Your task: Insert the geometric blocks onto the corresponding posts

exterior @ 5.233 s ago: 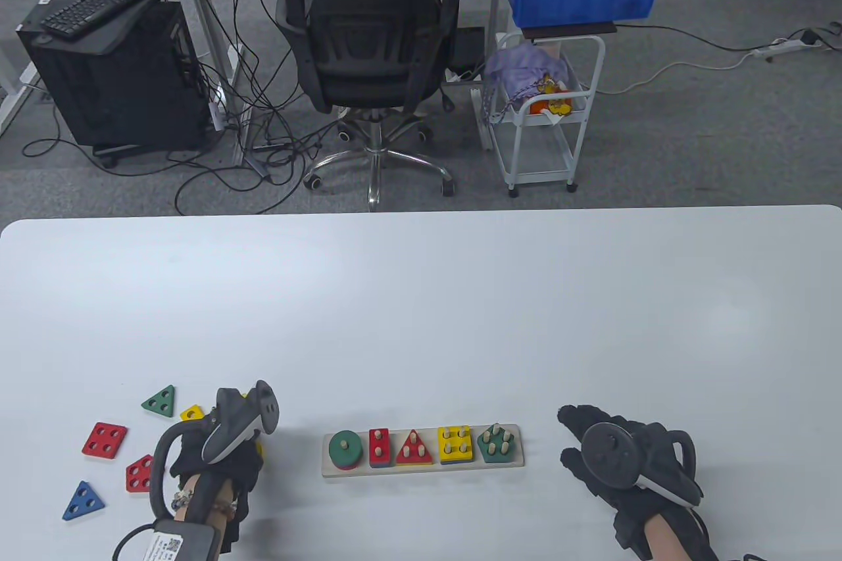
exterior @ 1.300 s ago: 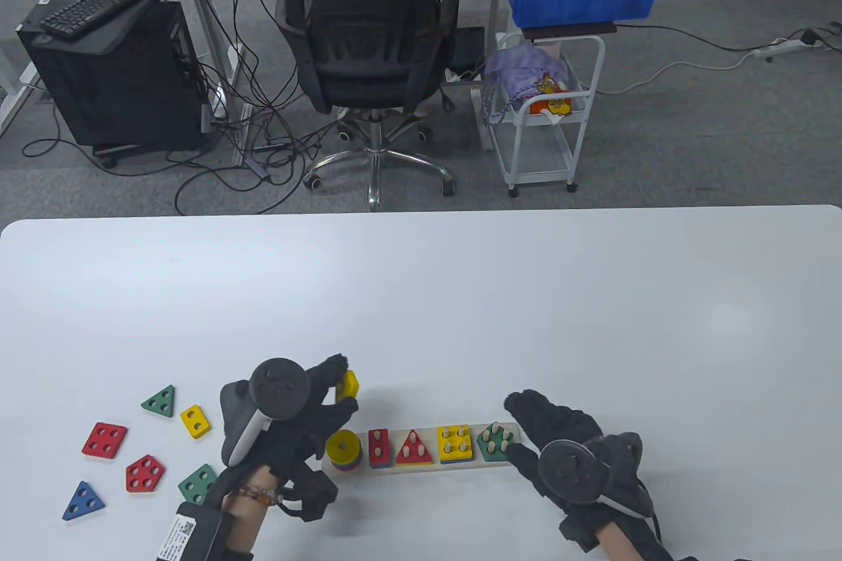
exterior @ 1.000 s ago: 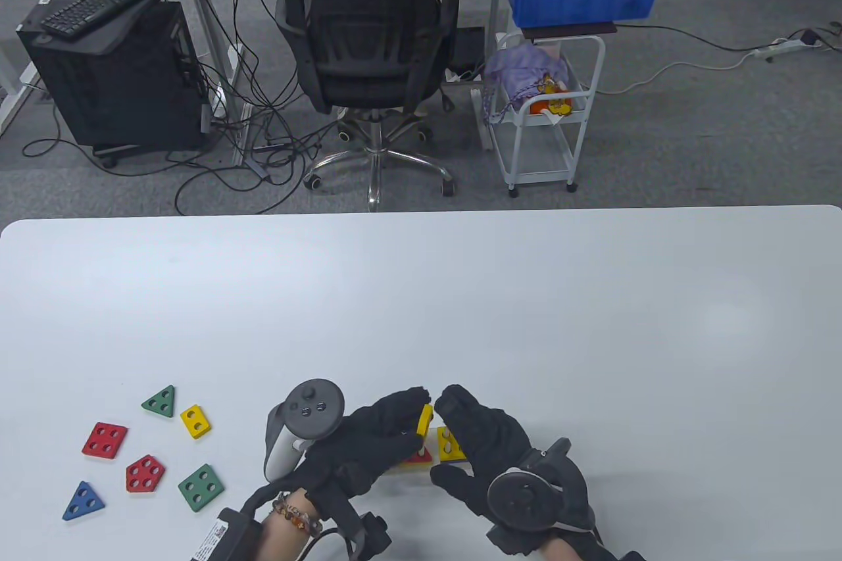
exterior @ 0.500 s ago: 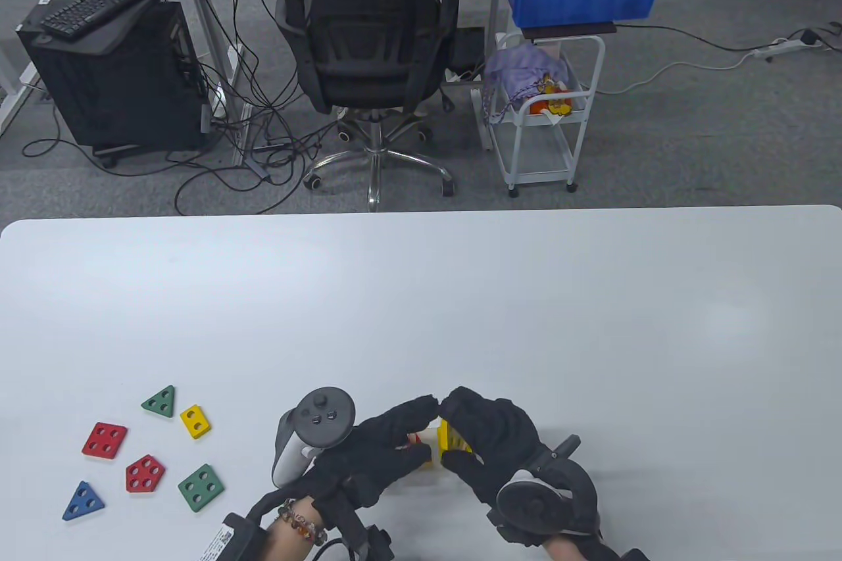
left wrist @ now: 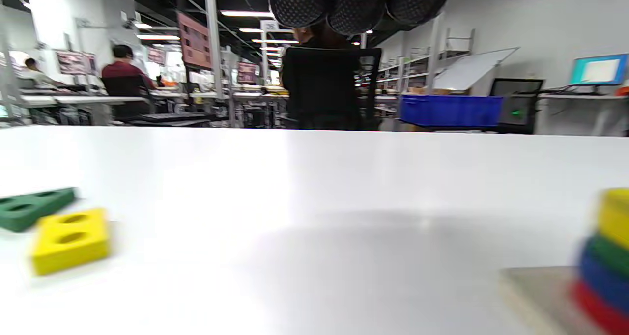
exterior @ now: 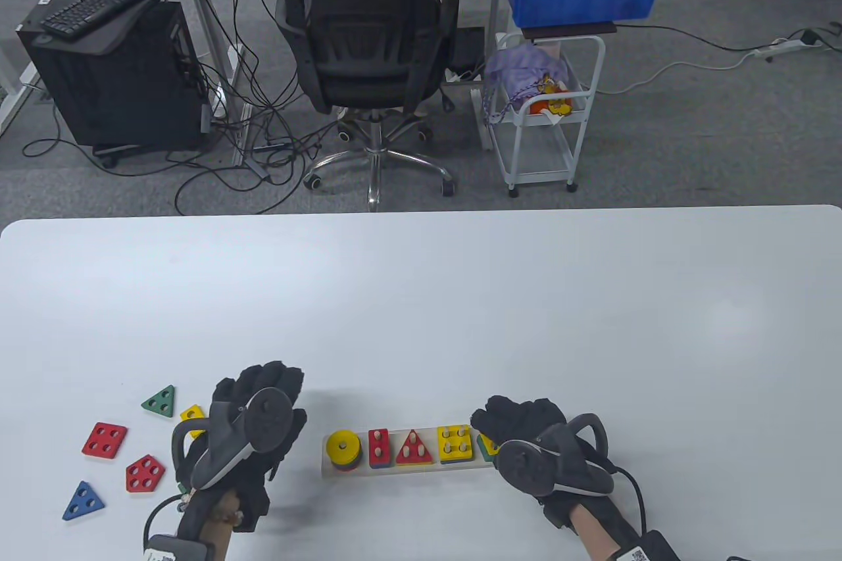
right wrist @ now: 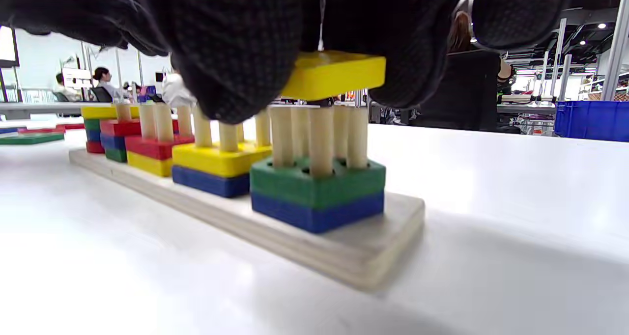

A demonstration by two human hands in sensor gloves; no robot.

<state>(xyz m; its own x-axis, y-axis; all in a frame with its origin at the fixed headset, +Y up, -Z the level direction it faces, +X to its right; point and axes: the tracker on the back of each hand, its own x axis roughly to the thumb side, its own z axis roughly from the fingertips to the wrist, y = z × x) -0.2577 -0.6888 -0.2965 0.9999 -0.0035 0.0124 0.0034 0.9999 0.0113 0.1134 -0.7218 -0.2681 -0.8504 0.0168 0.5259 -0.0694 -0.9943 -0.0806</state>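
The right hand [exterior: 526, 429] is gripping a yellow block [right wrist: 334, 74] atop the posts [right wrist: 319, 138] beneath it — the left hand [exterior: 256, 416] is hanging relaxed, holding nothing.

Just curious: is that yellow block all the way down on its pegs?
No. The yellow wooden block sits atop the wooden pegs, held by the right hand.

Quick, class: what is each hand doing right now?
Left hand: open, holding nothing.
Right hand: holding the yellow block atop the pentagon posts.
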